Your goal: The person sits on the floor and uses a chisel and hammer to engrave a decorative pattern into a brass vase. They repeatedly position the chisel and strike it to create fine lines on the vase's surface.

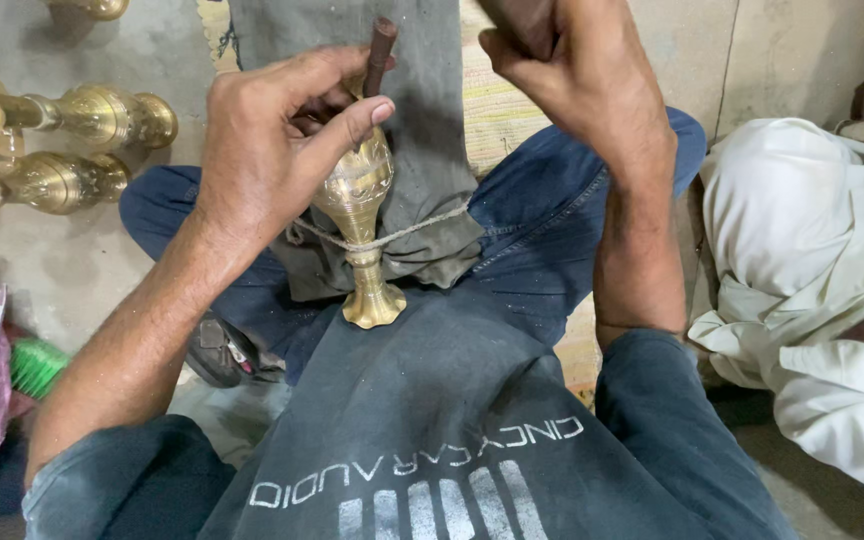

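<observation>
1. Starting at the far left, several polished brass turned pieces point(72, 150) lie on their sides on the grey concrete floor point(82, 270), well apart from the work.
2. Next, the left hand point(272, 140), its grip closed around a thin dark metal punch point(380, 55), thumb and fingers pinching the shaft.
3. The punch points steeply down onto the upper bulb of a small engraved brass vase point(357, 220).
4. The vase's long axis runs straight away from the body, foot nearest, tied by a pale cord point(422, 225) against grey cloth point(432, 130) over the blue-jeaned lap.
5. The right hand point(562, 80), raised above and right of the vase, fist closed on a dark handle point(522, 20), mostly cut off.
6. Far right, a bundle of white cloth point(802, 260).
</observation>
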